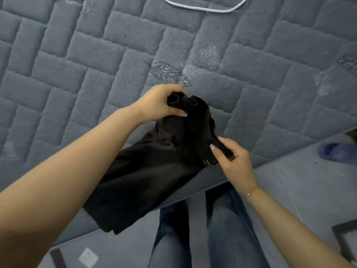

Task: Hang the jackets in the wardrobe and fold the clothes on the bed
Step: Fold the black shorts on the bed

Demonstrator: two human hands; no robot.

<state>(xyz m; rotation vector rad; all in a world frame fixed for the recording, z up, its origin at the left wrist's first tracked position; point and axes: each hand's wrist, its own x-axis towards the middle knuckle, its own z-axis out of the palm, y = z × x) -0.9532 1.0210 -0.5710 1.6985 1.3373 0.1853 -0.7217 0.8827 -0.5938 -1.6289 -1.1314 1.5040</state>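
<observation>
A black garment (150, 171) hangs over the near edge of the bed, which is covered in a grey quilted blanket (77, 74). My left hand (160, 103) grips a bunched upper part of the garment above the bed. My right hand (233, 161) pinches another edge of the same garment lower and to the right, near a small yellow mark on the fabric. The cloth droops down between my hands and under my left forearm.
A white hanger (204, 6) lies at the far edge of the bed, partly cut off by the frame. My legs in blue jeans (212, 229) stand against the bed. A blue slipper (338, 151) sits on the floor at right.
</observation>
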